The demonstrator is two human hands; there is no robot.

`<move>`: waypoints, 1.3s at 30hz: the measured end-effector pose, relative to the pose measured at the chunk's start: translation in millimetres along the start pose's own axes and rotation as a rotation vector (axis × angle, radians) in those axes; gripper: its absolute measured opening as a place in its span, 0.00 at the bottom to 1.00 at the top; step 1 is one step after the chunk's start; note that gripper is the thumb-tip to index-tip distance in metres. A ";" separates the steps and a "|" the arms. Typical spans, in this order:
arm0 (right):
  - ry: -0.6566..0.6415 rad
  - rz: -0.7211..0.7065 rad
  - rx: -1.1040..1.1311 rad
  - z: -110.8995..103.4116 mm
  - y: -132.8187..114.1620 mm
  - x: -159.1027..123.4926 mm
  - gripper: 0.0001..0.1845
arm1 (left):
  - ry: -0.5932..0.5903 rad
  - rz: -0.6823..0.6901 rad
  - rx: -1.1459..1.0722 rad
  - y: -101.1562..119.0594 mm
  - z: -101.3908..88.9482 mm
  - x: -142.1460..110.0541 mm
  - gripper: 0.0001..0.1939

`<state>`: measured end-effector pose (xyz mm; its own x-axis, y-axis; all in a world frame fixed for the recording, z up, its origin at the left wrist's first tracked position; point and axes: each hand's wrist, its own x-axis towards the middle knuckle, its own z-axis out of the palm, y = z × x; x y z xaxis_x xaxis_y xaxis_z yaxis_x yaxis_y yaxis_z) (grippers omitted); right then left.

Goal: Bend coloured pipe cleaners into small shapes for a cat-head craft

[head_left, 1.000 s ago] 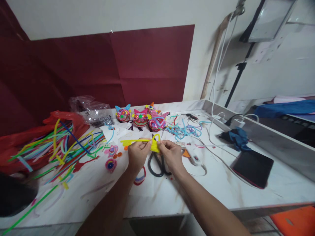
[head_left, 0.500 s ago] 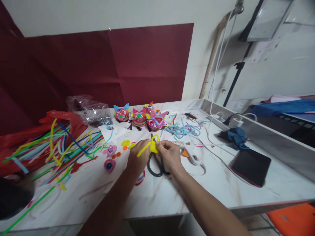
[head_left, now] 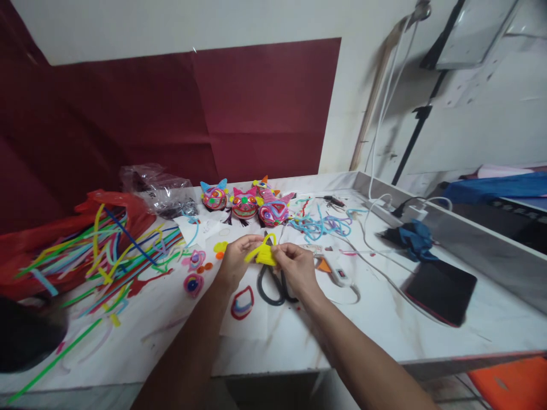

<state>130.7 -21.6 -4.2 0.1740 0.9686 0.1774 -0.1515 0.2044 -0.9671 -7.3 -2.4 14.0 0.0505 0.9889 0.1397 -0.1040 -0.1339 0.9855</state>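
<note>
Between my two hands is a yellow pipe cleaner (head_left: 265, 256), wound into a small flat piece with a loose end arching over the top. My right hand (head_left: 298, 266) pinches its right side between thumb and fingertips. On the other side, the bent fingers of my left hand (head_left: 237, 257) close on its left edge. Scissors with black handles (head_left: 270, 291) lie on the table beneath, blades partly hidden. A red, white and blue pipe cleaner loop (head_left: 242, 303) rests on white paper nearer me. Pink coiled pieces (head_left: 194, 285) and yellow and orange discs (head_left: 220, 247) are left of my hands.
Several colourful animal heads (head_left: 244, 205) stand at the back. Loose pipe cleaners (head_left: 123, 245) spill from a red bag (head_left: 123, 205) at left. Right of my hands lie a white glue gun (head_left: 339, 272), blue pipe cleaner strands (head_left: 320, 225), cables and a black tablet-like slab (head_left: 442, 290).
My left hand has loosened and shifted its fingers on the yellow pipe cleaner, with its wrist turned. The red-edged loop, mostly covered before, now shows fully. My right hand keeps its pinch.
</note>
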 end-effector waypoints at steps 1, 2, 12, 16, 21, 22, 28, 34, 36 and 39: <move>0.001 -0.006 -0.002 0.0 0.2 0.0 0.17 | -0.013 -0.022 -0.010 -0.7 0.7 0.0 0.16; 0.003 -0.010 -0.005 0.0 0.3 0.0 0.17 | -0.024 -0.036 -0.011 -1.7 1.2 0.1 0.15; -0.008 -0.025 -0.047 0.0 3.1 -0.4 0.15 | -0.022 -0.062 -0.025 -8.6 4.1 0.8 0.19; -0.002 -0.037 -0.071 0.1 5.9 -0.3 0.14 | -0.006 -0.065 -0.020 -6.7 5.5 -1.1 0.19; -0.006 -0.056 -0.098 0.4 6.8 -1.6 0.15 | 0.033 0.005 0.046 -8.9 4.9 -0.8 0.14; -0.008 -0.063 -0.102 0.4 6.8 -1.9 0.16 | 0.046 0.024 0.065 -9.1 4.9 -0.7 0.13; -0.005 -0.053 -0.110 -0.4 4.1 -2.1 0.15 | 0.092 0.067 0.108 -7.3 8.1 -2.1 0.12; -0.001 -0.057 -0.089 -0.2 5.9 -1.0 0.12 | 0.006 -0.021 0.062 -8.0 10.3 -4.5 0.16; -0.023 -0.051 -0.070 0.6 7.2 -1.0 0.14 | 0.019 0.001 0.070 -8.8 9.7 -4.6 0.15; -0.054 -0.024 -0.014 2.0 6.1 -1.5 0.18 | 0.050 0.065 0.090 -9.1 8.3 -3.9 0.13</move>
<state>127.5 -21.6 -10.0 0.1247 0.9698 0.2097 -0.1345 0.2259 -0.9648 1.7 -5.6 5.2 -0.0034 0.9796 0.2010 -0.0155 -0.2010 0.9795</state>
